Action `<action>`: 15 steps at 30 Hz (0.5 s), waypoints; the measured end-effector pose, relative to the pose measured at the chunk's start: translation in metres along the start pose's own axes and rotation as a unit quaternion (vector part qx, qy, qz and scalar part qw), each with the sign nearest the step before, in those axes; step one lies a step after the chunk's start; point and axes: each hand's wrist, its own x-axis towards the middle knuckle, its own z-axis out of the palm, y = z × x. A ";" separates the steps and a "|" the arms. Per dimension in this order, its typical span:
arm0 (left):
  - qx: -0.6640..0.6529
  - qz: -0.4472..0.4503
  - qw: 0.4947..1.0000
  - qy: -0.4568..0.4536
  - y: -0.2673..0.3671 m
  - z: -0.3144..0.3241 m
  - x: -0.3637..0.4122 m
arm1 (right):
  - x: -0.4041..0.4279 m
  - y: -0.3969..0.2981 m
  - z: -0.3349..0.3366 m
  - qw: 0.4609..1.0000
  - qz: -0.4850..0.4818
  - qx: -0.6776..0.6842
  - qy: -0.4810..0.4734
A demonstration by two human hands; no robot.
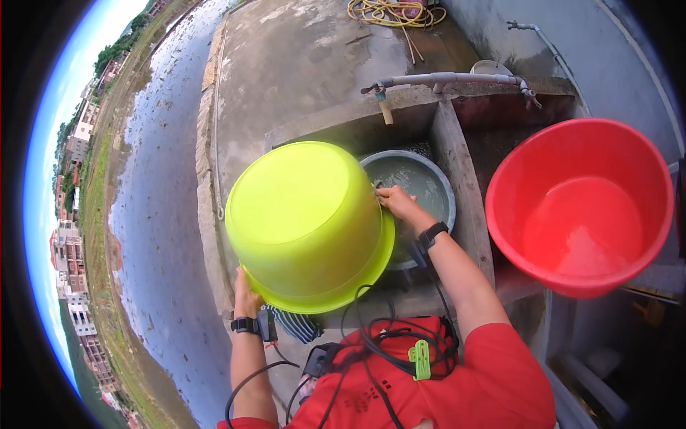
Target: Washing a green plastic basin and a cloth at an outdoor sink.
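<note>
A large yellow-green plastic basin (300, 214) is tipped with its base turned up, partly over a concrete wash trough. My left hand (246, 294) grips its rim at the lower left. At the basin's right side, my right hand (395, 199) is shut on something small and greyish against the outer wall; I cannot tell what it is. Beneath and right of it, a grey round tub (449, 206) holding water sits in the trough. A large red plastic basin (579, 214) with a little water in it rests tilted on the right.
A tap with a tan nozzle (383, 104) hangs from a grey pipe (455, 79) over the trough. A concrete divider (463, 177) separates two trough bays. A yellow hose (396, 13) lies coiled at the top. Black cables (370, 343) hang before my red shirt. Open water lies left beyond a stone edge.
</note>
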 end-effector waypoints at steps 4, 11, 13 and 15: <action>0.008 0.031 0.998 0.051 0.000 0.025 -0.014 | -0.015 0.010 0.002 0.992 -0.005 -0.127 0.004; 0.001 0.036 0.999 0.030 0.015 0.027 -0.013 | -0.064 0.026 0.015 0.977 -0.072 -0.202 0.006; -0.005 0.042 0.999 0.021 0.018 0.028 -0.012 | -0.087 0.022 0.020 0.966 -0.146 -0.211 -0.014; -0.028 0.061 0.998 0.009 0.020 0.044 -0.017 | -0.101 0.016 0.021 0.975 -0.131 -0.172 -0.060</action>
